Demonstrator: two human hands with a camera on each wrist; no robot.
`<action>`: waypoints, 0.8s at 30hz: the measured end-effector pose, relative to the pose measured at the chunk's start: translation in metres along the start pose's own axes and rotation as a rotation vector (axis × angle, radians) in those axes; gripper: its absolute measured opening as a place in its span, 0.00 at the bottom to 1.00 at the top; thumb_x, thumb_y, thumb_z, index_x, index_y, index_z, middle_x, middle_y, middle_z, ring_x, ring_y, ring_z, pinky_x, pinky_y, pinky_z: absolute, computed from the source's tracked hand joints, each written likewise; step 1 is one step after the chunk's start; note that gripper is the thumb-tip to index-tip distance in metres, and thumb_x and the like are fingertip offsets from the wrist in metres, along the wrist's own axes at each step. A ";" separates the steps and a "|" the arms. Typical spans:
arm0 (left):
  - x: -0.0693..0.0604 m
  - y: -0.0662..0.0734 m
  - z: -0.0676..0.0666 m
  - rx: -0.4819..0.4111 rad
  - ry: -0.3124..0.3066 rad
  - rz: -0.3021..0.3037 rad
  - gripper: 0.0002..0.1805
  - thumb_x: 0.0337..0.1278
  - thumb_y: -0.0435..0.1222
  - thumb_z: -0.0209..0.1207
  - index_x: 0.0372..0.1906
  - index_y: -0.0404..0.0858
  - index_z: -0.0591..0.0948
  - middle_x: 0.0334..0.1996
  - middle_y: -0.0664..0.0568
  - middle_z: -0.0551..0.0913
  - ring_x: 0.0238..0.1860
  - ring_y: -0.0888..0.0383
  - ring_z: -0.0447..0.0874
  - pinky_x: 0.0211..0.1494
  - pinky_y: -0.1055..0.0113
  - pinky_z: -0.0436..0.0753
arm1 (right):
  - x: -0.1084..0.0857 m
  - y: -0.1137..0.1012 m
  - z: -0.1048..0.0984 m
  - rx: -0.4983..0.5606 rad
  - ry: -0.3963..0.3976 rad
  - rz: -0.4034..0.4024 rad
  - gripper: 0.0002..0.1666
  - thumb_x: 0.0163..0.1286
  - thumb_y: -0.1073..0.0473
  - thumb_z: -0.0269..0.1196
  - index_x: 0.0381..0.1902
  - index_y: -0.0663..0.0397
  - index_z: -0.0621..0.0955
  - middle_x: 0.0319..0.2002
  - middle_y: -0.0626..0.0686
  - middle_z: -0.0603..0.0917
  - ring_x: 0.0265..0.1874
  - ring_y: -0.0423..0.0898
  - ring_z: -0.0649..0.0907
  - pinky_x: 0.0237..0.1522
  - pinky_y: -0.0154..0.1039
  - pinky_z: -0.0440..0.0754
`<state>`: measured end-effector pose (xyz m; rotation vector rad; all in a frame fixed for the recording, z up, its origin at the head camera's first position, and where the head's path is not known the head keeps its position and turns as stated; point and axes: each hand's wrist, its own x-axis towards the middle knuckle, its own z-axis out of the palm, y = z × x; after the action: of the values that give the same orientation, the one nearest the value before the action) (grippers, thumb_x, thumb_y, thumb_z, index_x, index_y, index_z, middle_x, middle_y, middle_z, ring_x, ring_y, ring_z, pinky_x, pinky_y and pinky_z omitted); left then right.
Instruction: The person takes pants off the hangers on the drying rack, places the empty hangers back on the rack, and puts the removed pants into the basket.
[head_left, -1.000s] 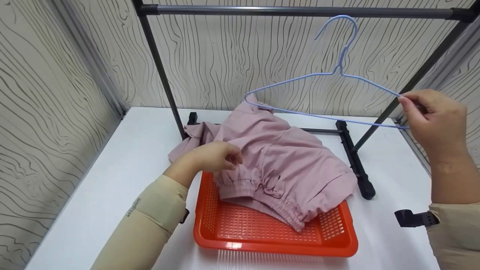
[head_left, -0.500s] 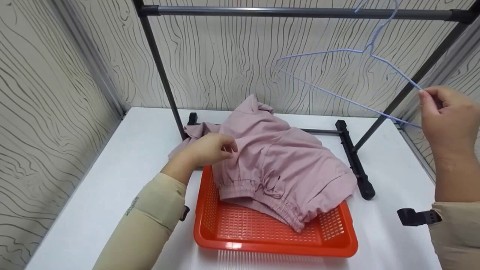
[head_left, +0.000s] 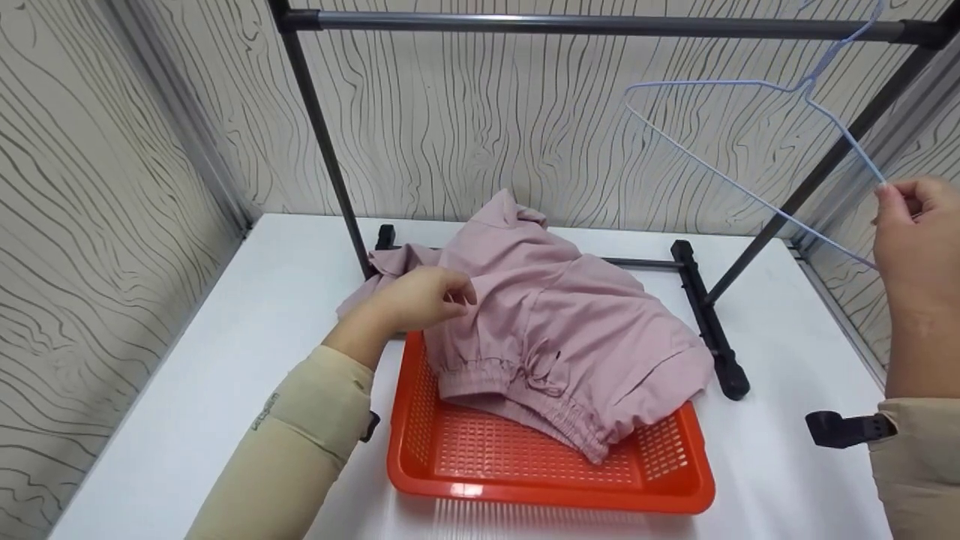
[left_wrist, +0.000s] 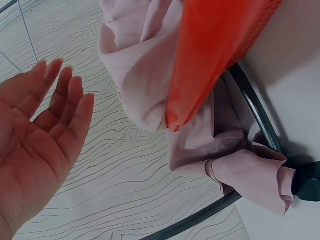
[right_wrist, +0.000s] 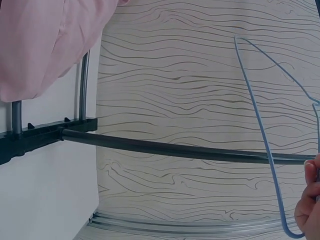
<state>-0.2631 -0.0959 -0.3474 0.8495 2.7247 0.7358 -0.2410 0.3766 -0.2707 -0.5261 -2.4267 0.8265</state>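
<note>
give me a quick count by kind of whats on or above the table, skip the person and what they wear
Hangers: 1, the blue hanger in the right hand
Clothes: 1, the pink drawstring garment
Baskets: 1, the red basket
Racks: 1, the dark rack
Total: 4

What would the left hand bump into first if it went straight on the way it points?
Probably the pink pants, though the left hand may pass above them; the head view leaves the gap unclear.
</note>
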 end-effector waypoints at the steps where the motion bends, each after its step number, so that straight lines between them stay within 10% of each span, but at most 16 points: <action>1: 0.000 0.000 0.000 0.000 0.002 0.001 0.07 0.56 0.34 0.57 0.39 0.39 0.80 0.34 0.53 0.81 0.31 0.58 0.73 0.37 0.64 0.74 | 0.001 0.001 0.000 0.007 -0.005 0.008 0.15 0.70 0.42 0.43 0.41 0.38 0.73 0.28 0.38 0.68 0.23 0.33 0.68 0.21 0.22 0.66; 24: -0.002 -0.002 0.002 0.005 -0.016 0.014 0.05 0.56 0.35 0.57 0.37 0.41 0.80 0.35 0.52 0.80 0.32 0.58 0.74 0.38 0.63 0.74 | -0.001 0.015 0.012 -0.124 -0.037 -0.030 0.29 0.70 0.43 0.41 0.51 0.61 0.74 0.35 0.53 0.74 0.22 0.33 0.69 0.20 0.22 0.66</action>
<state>-0.2619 -0.0982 -0.3499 0.8723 2.7101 0.7216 -0.2449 0.3819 -0.2888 -0.5232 -2.5253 0.6825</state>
